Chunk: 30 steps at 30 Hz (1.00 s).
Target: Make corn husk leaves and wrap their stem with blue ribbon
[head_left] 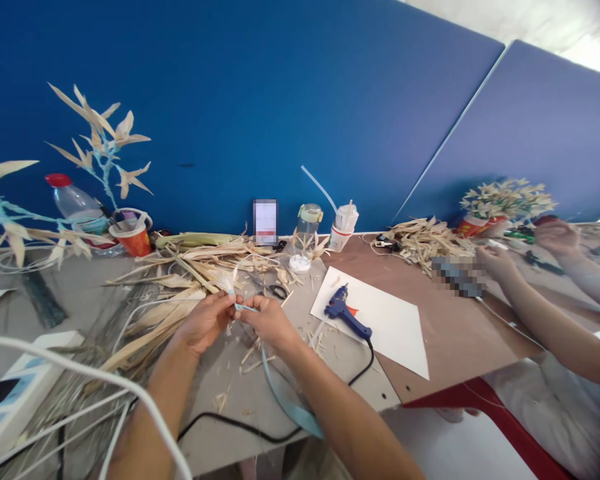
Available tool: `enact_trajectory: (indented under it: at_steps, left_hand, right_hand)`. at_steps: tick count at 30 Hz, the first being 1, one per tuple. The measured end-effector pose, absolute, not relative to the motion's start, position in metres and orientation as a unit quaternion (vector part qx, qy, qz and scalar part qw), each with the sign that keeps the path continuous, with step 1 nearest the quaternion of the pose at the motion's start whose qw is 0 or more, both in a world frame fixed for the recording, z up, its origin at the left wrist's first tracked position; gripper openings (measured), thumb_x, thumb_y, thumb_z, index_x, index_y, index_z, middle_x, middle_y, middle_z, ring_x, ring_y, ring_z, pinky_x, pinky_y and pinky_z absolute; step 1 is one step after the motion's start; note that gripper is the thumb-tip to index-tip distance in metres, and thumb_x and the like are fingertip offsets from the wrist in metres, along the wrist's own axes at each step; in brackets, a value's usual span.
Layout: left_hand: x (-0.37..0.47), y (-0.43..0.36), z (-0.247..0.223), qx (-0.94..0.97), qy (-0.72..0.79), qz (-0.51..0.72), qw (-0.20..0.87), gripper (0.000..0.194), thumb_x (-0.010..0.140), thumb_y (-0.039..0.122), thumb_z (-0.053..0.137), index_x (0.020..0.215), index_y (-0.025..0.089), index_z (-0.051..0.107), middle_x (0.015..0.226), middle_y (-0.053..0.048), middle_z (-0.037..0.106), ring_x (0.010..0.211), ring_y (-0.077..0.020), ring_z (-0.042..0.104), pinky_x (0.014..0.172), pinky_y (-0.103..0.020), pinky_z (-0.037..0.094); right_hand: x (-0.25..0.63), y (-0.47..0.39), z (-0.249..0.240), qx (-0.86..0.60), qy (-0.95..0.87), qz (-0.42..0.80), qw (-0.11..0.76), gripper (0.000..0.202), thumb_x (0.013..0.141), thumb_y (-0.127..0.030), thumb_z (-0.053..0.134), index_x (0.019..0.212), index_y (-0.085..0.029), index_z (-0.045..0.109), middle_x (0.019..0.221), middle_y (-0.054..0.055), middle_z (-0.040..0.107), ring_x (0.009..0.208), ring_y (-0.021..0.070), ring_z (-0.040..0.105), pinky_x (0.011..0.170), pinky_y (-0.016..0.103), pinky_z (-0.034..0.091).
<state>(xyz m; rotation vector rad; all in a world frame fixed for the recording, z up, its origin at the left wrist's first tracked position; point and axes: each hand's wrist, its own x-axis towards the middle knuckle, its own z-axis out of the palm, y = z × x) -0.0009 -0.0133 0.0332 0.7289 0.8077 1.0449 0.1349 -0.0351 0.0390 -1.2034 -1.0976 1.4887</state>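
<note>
- Our left hand (210, 320): fingers closed, pinching a pale husk piece (225, 280) above the table (207, 390).
- Our right hand (271, 323): fingertips pinched on light-blue ribbon (274, 385), its tail hanging below.
- Just beyond, we see scissors (279, 291).
- Rightward, a blue glue gun (347, 315) on white paper (400, 333).

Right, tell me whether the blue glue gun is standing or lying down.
Lying down: the glue gun rests on its side on the white sheet.

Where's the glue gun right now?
In the head view, the glue gun lies on the white sheet, to the right of the right hand.
</note>
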Motion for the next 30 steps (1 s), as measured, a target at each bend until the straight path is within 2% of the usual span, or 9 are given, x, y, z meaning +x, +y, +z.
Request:
enact_trajectory:
  at_steps: [3,8,12,16,23,30]
  left_hand:
    - [0.002,-0.0129,0.0326,0.317,0.39,0.496,0.708,0.017,0.06,0.018,0.078,0.064,0.009,0.065,0.056,0.0,0.058,0.048,-0.0054,0.046,0.049,-0.017,0.042]
    - [0.0038,-0.0135,0.0336,0.274,0.388,0.505,0.72,0.019,0.058,0.014,0.078,0.062,0.012,0.06,0.044,0.006,0.046,0.042,-0.0052,0.043,0.044,-0.016,0.039]
    - [0.0006,-0.0146,0.0352,0.247,0.365,0.501,0.745,0.021,0.057,0.011,0.079,0.071,0.011,0.064,0.053,0.004,0.053,0.042,-0.0036,0.042,0.042,-0.015,0.039]
    - [-0.002,-0.0157,0.0333,0.251,0.326,0.464,0.784,0.029,0.061,0.017,0.078,0.087,0.007,0.07,0.066,-0.003,0.063,0.049,-0.0053,0.05,0.051,-0.018,0.047]
    - [-0.0027,-0.0157,0.0323,0.276,0.314,0.483,0.77,0.015,0.062,0.009,0.076,0.075,0.009,0.069,0.067,-0.003,0.063,0.051,-0.0047,0.049,0.054,-0.018,0.046]
    - [-0.0008,-0.0126,0.0321,0.303,0.362,0.494,0.73,0.024,0.055,0.011,0.081,0.066,0.011,0.06,0.06,0.002,0.06,0.047,-0.0035,0.047,0.047,-0.015,0.039]
  right_hand:
    - [0.1361,-0.035,0.0384,-0.515,-0.494,0.54,0.446,0.008,0.062,-0.017,0.067,0.062,-0.015,0.059,0.057,-0.006,0.053,0.053,0.0066,0.042,0.055,0.021,0.032]
    - [0.1338,-0.0388,0.0353,-0.533,-0.543,0.493,0.422,0.005,0.065,-0.017,0.062,0.062,-0.016,0.058,0.055,-0.007,0.048,0.052,0.0074,0.04,0.053,0.02,0.031]
    - [0.1317,-0.0429,0.0378,-0.53,-0.555,0.5,0.401,0.005,0.067,-0.018,0.056,0.065,-0.015,0.059,0.054,-0.006,0.047,0.051,0.0075,0.038,0.05,0.02,0.03]
    - [0.1336,-0.0428,0.0415,-0.522,-0.552,0.503,0.413,0.008,0.067,-0.021,0.056,0.066,-0.015,0.061,0.058,-0.005,0.051,0.053,0.0081,0.041,0.052,0.02,0.032]
    - [0.1366,-0.038,0.0376,-0.513,-0.536,0.52,0.424,0.006,0.066,-0.021,0.059,0.063,-0.016,0.057,0.058,-0.005,0.052,0.052,0.0075,0.041,0.054,0.021,0.033]
    - [0.1329,-0.0378,0.0326,-0.529,-0.548,0.507,0.403,0.008,0.066,-0.022,0.061,0.063,-0.017,0.056,0.056,-0.006,0.049,0.053,0.0081,0.04,0.053,0.021,0.031]
